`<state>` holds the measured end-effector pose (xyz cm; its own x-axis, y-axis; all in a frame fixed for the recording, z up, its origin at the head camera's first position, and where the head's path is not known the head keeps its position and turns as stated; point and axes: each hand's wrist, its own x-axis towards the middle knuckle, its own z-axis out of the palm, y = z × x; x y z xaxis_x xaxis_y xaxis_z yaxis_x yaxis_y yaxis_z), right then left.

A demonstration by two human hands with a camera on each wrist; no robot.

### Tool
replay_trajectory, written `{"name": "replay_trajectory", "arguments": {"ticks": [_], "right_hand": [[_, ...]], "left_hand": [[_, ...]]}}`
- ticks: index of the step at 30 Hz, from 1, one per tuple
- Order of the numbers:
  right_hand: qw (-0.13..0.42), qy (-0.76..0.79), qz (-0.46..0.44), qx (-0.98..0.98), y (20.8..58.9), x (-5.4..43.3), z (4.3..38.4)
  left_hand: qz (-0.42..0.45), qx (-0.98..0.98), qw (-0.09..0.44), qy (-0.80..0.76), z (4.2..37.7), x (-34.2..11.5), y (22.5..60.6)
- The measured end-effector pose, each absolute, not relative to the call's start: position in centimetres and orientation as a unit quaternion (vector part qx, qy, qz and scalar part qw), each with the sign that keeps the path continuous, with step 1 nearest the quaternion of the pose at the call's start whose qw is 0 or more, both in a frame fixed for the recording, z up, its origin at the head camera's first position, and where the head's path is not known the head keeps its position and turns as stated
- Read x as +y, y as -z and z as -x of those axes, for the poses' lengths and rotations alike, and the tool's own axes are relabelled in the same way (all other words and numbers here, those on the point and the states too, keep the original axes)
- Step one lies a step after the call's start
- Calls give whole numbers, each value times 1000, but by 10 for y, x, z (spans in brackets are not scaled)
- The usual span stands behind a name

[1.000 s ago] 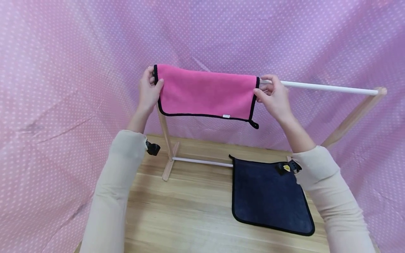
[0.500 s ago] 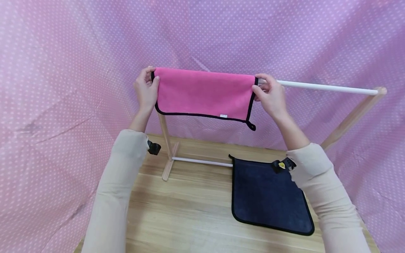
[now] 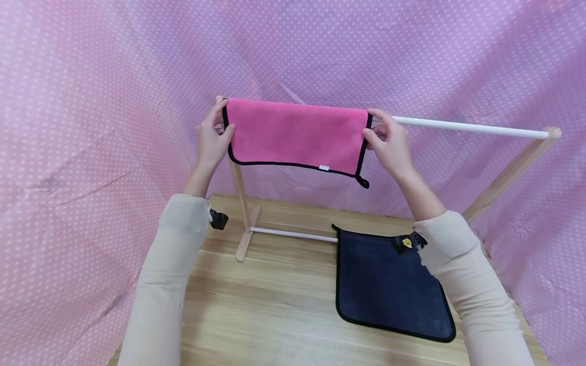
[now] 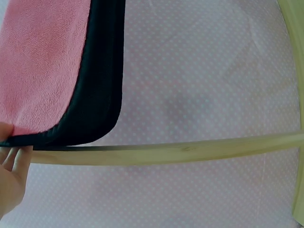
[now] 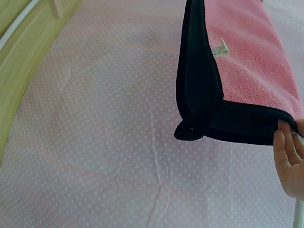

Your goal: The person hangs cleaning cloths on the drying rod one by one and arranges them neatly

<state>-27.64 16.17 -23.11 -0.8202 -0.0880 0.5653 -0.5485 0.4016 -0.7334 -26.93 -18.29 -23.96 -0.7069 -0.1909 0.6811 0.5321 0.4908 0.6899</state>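
A pink towel [image 3: 297,134] with black edging is folded over the top white rail [image 3: 471,127] of a wooden rack. Its white tag and black hanging loop [image 3: 363,181] are near the lower right corner. My left hand [image 3: 212,140] pinches the towel's left edge between thumb and fingers, close to the rack's left post [image 3: 240,188]. On the opposite side my right hand [image 3: 391,145] pinches the right edge, just below the rail. Behind the pink front, the right wrist view shows a dark layer [image 5: 194,71] reaching slightly past the pink one.
A dark navy towel [image 3: 389,284] lies spread on the wooden table [image 3: 256,305], overlapping the rack's lower rail [image 3: 293,234]. The slanted right post [image 3: 513,173] rises beyond my right forearm. Polka-dotted pink cloth [image 3: 412,51] surrounds the table at back and sides.
The towel's raised upper left corner has come down and its top fold now lies straighter along the rail. The right hand has shifted slightly left with the right edge.
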Motion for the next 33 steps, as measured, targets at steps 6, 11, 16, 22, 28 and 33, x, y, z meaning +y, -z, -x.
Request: {"name": "replay_trajectory", "arguments": {"ticks": [6, 11, 16, 22, 28, 33], "right_hand": [[223, -479, -209, -823, 235, 164, 276], [213, -444, -239, -837, 242, 167, 272], [198, -437, -261, -837, 257, 168, 267], [217, -428, -277, -832, 276, 169, 262], [240, -415, -284, -830, 289, 171, 261], [240, -418, -282, -829, 295, 172, 260]], "left_hand": [[82, -780, 371, 497, 260, -175, 232], [101, -781, 360, 501, 261, -177, 238], [126, -780, 355, 500, 275, -186, 262], [139, -772, 355, 509, 284, -193, 287], [144, -765, 360, 515, 282, -194, 296], [154, -759, 352, 526, 282, -196, 302]]}}
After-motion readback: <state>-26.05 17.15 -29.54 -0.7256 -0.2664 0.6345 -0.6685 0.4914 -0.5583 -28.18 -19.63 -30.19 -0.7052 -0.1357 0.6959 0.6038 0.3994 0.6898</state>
